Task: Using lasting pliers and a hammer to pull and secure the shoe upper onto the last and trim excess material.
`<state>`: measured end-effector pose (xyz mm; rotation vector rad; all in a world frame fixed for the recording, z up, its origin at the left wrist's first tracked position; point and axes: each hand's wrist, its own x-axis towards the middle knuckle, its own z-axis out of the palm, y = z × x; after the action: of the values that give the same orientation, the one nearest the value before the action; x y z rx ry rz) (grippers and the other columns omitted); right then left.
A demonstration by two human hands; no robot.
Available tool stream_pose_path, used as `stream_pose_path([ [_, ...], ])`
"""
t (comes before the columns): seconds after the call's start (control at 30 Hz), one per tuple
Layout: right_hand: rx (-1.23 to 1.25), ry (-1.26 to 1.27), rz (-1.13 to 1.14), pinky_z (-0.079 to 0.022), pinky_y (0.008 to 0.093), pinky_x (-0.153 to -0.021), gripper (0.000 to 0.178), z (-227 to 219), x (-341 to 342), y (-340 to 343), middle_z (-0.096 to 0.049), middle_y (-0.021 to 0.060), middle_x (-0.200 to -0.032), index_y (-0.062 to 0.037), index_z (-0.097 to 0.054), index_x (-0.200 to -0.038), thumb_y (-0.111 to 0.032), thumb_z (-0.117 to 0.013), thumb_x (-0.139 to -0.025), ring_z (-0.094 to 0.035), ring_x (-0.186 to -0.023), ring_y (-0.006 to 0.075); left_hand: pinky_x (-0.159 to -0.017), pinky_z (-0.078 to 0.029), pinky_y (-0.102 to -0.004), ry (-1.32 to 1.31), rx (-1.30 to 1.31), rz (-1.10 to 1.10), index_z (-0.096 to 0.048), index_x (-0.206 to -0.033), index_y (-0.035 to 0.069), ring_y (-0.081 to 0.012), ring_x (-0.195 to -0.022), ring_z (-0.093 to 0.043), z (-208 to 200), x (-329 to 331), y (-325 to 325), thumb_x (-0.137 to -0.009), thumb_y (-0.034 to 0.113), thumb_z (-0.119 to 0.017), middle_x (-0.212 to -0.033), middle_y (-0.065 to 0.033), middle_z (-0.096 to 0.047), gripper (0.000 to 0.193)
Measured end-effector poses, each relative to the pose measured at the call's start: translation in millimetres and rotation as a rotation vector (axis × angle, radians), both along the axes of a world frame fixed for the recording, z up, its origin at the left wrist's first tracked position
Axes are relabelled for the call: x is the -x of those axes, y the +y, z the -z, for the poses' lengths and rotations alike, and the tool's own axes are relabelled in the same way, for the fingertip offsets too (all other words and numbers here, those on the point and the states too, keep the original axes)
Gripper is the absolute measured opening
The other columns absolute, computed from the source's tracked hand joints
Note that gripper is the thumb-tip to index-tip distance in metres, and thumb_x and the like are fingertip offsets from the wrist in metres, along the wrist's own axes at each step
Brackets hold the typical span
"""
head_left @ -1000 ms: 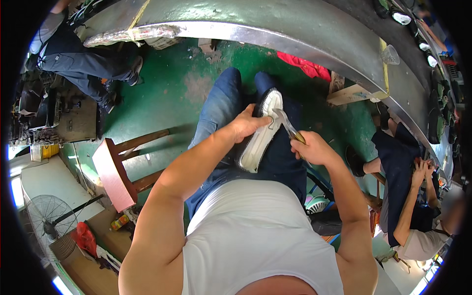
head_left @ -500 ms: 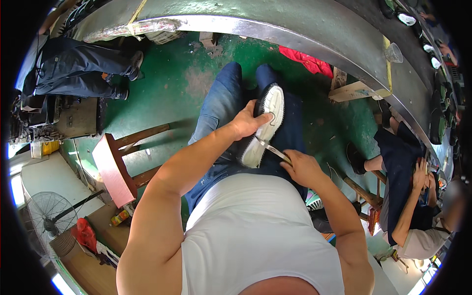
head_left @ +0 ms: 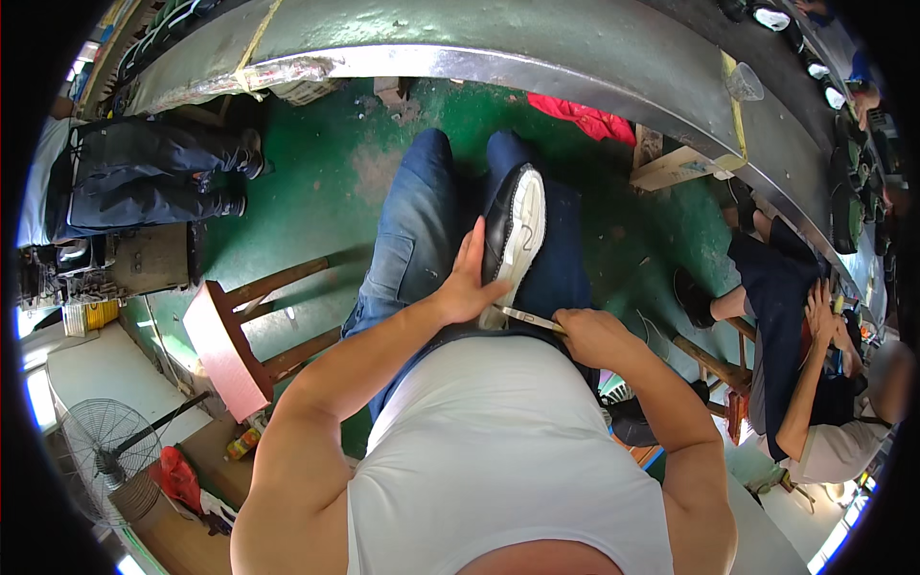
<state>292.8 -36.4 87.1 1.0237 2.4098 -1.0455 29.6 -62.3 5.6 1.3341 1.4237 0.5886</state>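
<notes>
A black shoe (head_left: pixel 495 225) lies on my thighs with its white sole (head_left: pixel 524 240) turned up and its lower end near my waist. A dark curved mark shows on the sole. My left hand (head_left: pixel 465 290) holds the shoe along its left side, thumb across the sole and fingers stretched along the black upper. In my right hand (head_left: pixel 592 335) is a slim, pale metal tool like a knife (head_left: pixel 532 319). Its tip points left and meets the sole near my left thumb; whether it cuts in, I cannot tell.
A long metal-edged workbench (head_left: pixel 537 77) curves across the front. A wooden stool (head_left: pixel 230 350) stands left, near a fan (head_left: pixel 110 455). One person stands at far left; another sits at right, hands together (head_left: pixel 822 321). Red cloth (head_left: pixel 585 117) lies under the bench.
The shoe now sits slightly nearer my waist. My left hand has slid down it, its fingers straightening along the side. The tool has turned flatter and moved toward the sole's lower end.
</notes>
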Motion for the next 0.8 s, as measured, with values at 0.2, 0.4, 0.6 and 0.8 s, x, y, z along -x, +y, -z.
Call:
stream_pose_path([
  [0.2,0.417,0.216,0.186,-0.051,0.0399,-0.068,0.030,-26,6,46,-0.067,0.0147,-0.078,0.0002,-0.059,-0.094,-0.029,-0.055,-0.100,-0.066,-0.072,0.0317,-0.122,-0.007,-0.0368,-0.339,0.262,-0.018,0.024,-0.156,0.016,-0.0309,-0.154,0.008,5,21,-16,-0.089,0.018,-0.067,-0.165,-0.0212,0.012,0.113],
  [0.4,0.062,0.292,0.445,-0.051,0.0382,-0.066,0.042,41,35,73,-0.065,0.0147,-0.073,0.0015,-0.058,-0.086,-0.034,-0.045,-0.105,-0.066,-0.067,0.0289,-0.117,-0.022,-0.0305,-0.318,0.256,-0.049,0.020,-0.158,0.016,-0.0206,-0.147,-0.020,-5,10,-1,-0.091,0.002,-0.065,-0.165,-0.0132,-0.008,0.109],
  [0.6,0.359,0.523,0.764,-0.052,0.0320,-0.061,0.048,51,11,31,-0.068,0.0105,-0.077,0.0032,-0.061,-0.095,-0.038,-0.040,-0.107,-0.067,-0.064,0.0183,-0.110,-0.039,-0.0373,-0.258,0.344,-0.232,-0.019,-0.153,-0.007,-0.0281,-0.132,-0.047,-21,23,47,-0.094,0.034,-0.070,-0.145,-0.0242,-0.044,0.088],
  [0.8,0.157,0.335,0.642,-0.054,0.0365,-0.065,0.041,37,-5,8,-0.068,0.0114,-0.079,-0.0006,-0.063,-0.095,-0.039,-0.051,-0.102,-0.068,-0.070,0.0246,-0.104,-0.046,-0.0364,-0.949,0.106,-0.299,-0.035,-0.151,-0.001,-0.0216,-0.123,-0.056,-90,27,45,-0.102,0.042,-0.057,-0.140,-0.0139,-0.055,0.069],
])
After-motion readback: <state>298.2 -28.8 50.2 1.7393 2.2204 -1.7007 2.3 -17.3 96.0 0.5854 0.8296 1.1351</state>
